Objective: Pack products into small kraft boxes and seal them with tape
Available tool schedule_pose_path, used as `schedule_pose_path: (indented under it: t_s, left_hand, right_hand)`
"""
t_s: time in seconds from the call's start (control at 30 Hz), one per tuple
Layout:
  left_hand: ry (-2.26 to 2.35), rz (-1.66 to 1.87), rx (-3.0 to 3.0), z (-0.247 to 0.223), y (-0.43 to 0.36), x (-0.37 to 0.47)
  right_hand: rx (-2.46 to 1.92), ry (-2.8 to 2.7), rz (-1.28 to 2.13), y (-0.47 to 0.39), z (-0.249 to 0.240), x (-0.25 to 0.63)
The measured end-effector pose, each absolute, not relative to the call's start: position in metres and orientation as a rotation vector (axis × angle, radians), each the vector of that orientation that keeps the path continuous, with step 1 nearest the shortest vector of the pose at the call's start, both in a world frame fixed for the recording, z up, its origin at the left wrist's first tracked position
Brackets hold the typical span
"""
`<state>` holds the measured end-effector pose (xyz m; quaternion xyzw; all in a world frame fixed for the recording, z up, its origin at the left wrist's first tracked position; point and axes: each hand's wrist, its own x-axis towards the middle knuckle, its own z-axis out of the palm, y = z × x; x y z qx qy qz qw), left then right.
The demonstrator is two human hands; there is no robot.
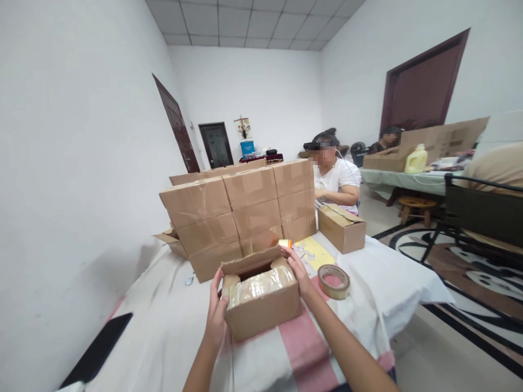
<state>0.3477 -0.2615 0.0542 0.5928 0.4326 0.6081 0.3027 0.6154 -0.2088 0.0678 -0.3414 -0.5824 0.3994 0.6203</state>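
Note:
An open cardboard box (263, 313) stands on the cloth-covered table near me, its back flap raised. Inside it lies a bundle (261, 284) wrapped in shiny clear plastic. My left hand (216, 307) grips the box's left side, fingers at the upper corner. On the right side, my right hand (297, 269) holds the upper edge and the raised flap. A roll of tape (334, 282) rests flat to the right of my right hand. Just beyond that hand are a small white and orange item (285, 243) and a yellow sheet (314, 252).
Stacked cardboard boxes (241, 212) form a wall behind the open box. Another box (342, 227) stands at the right, near a person (337, 177) in white. A black object (98, 348) lies at the left edge.

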Motion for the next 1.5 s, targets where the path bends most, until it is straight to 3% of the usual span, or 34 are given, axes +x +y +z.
schedule_pose_path:
  t_s: [0.6,1.5]
  left_hand:
    - [1.164,1.812,2.123,0.030,-0.260,0.346]
    - [1.085,1.942,2.077,0.025,-0.259,0.351]
  right_hand:
    - [-0.768,-1.393,0.915,-0.222,0.057,0.616]
    - [-0.644,-1.264,1.025,-0.215,0.046,0.614]
